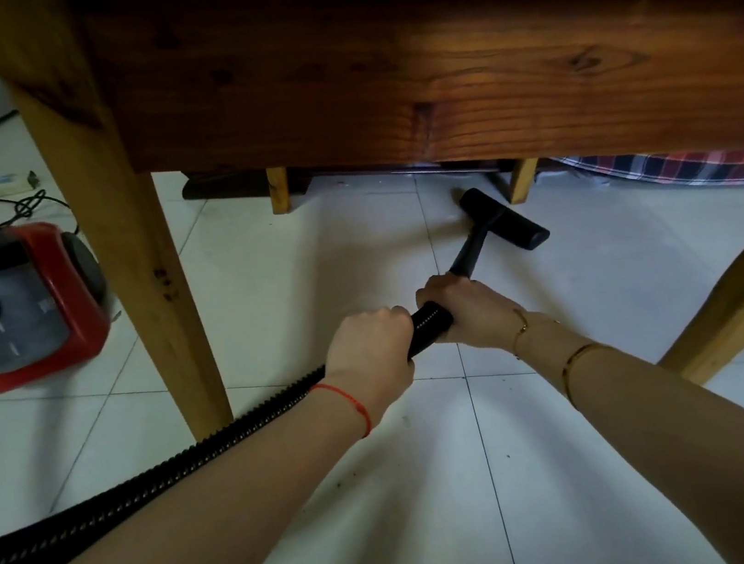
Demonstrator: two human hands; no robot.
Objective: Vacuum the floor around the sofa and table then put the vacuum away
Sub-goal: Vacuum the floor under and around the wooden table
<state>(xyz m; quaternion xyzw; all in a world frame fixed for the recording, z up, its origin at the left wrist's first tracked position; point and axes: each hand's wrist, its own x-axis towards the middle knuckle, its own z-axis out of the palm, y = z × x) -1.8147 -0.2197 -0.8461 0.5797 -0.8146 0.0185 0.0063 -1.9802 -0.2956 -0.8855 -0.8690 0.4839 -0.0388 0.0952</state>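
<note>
Black ribbed hose (158, 482) gripped by both hands, left (371, 354) behind right (466, 311); dust canister (12, 311) contents unclear.

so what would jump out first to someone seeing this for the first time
Two bare hands, left hand and right hand, grip a black ribbed vacuum hose at centre, pushing a black T-shaped floor nozzle under a brown wooden table. A red and grey canister vacuum sits on the white tiled floor at left.
</note>
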